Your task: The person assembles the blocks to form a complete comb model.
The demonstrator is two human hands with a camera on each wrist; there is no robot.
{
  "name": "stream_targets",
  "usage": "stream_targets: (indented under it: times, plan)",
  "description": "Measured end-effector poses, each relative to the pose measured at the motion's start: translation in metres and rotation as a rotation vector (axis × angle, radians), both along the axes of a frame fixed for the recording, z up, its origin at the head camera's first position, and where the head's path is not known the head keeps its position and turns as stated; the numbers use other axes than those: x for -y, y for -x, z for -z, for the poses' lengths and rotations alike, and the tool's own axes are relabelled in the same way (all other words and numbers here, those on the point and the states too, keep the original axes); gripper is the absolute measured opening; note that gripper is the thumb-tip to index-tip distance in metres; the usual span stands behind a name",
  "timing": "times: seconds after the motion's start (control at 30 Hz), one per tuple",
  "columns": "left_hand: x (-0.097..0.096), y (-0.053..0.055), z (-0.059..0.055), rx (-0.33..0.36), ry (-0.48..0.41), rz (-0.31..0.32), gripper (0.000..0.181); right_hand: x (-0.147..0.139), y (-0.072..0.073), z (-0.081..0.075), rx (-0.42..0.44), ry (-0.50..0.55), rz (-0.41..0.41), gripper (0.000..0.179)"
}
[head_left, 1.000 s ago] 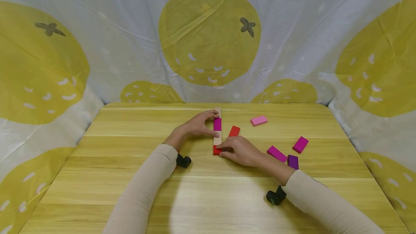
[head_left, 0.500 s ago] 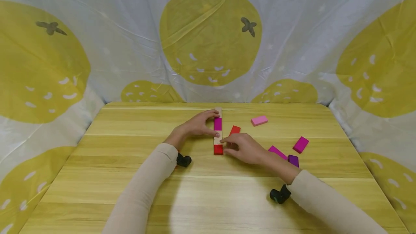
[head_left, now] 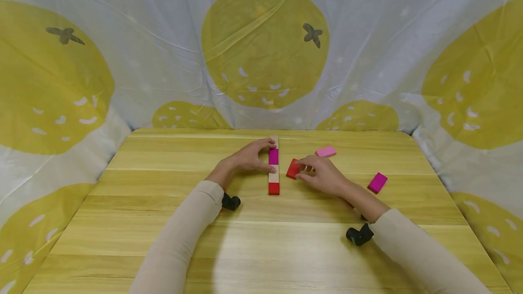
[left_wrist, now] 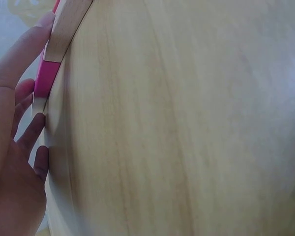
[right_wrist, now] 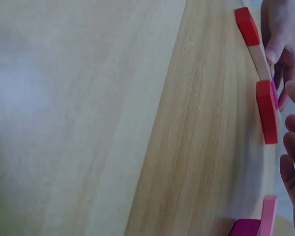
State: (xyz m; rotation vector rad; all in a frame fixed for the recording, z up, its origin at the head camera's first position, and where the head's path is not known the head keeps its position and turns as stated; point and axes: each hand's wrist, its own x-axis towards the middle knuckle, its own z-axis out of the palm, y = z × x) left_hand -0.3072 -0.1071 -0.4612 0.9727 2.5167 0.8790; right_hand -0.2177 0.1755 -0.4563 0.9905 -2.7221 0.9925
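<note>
A straight row of flat wooden blocks lies mid-table. It runs from a plain block at the far end through a magenta block (head_left: 273, 156) and a second plain block (head_left: 274, 177) to a red block (head_left: 273, 189) nearest me. My left hand (head_left: 247, 157) rests at the row, thumb by the second plain block and fingertips by the far plain one. Right of the row lies a loose red block (head_left: 292, 169). My right hand (head_left: 323, 173) is at its right side with thumb and finger spread; in the right wrist view the fingertips (right_wrist: 294, 140) appear apart from it.
A pink block (head_left: 325, 151) lies behind my right hand, and a magenta block (head_left: 377, 183) farther right. The right forearm covers other blocks. Black wrist devices (head_left: 359, 235) are worn below both hands. A patterned cloth (head_left: 261, 44) rises behind the table.
My right hand has left the row's red end block and moved right and away from me to the loose red block. The left hand has stayed in place.
</note>
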Motion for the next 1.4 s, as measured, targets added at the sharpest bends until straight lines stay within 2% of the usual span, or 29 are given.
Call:
stream_targets:
  times: [0.27,0.43,0.53,0.67,0.93,1.17,1.4]
  plan:
    - [0.001,-0.002,0.002,0.001,0.010,-0.003,0.084,-0.005,0.008,0.010,0.016,-0.034,0.077,0.057]
    - [0.001,-0.002,0.003,-0.006,0.009,-0.004,0.085,-0.002,0.013,0.016,0.082,-0.102,0.130,0.076]
    - [0.001,-0.002,0.003,-0.014,0.006,0.000,0.084,0.001,0.014,0.018,0.115,-0.151,0.150,0.082]
    - [0.001,-0.002,0.002,-0.013,0.002,0.001,0.084,0.005,0.016,0.020,0.133,-0.172,0.169,0.078]
    - [0.001,-0.002,0.003,-0.004,0.010,-0.009,0.083,0.006,0.015,0.018,0.167,-0.111,0.169,0.071]
    - [0.001,-0.001,0.002,0.002,-0.001,-0.009,0.084,0.004,0.007,0.011,0.176,-0.040,0.092,0.067]
    - [0.001,0.000,0.001,-0.002,-0.009,-0.006,0.084,0.013,-0.012,0.002,0.158,-0.017,0.020,0.063]
